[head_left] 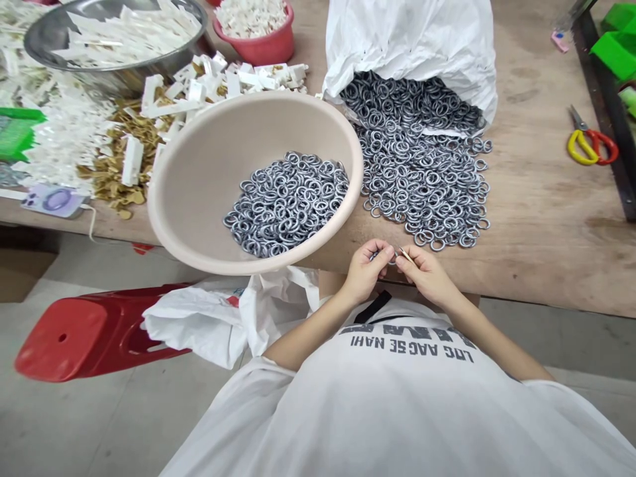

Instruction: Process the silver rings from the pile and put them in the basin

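Observation:
Close to my body, at the table's front edge, my hands almost meet. My left hand (366, 270) is closed, with grey rings pinched in its fingers. Closed too, my right hand (426, 273) grips a thin, pale, pointed tool (406, 254) whose exact kind I cannot make out. Its tip is near a ring (393, 257) between the fingertips. Beyond my hands lies a loose pile of grey rings (427, 179), spilling from a white sack (412, 40). On the left, a large beige basin (193, 179) holds a heap of similar rings (293, 205).
Scissors (589, 142) with yellow and red handles lie at the right. White plastic pieces (132, 159) and brown bits (116, 172) cover the left side, near a metal bowl (199, 46), a red tub (268, 46) and a phone (52, 200). Below is a red stool (74, 338).

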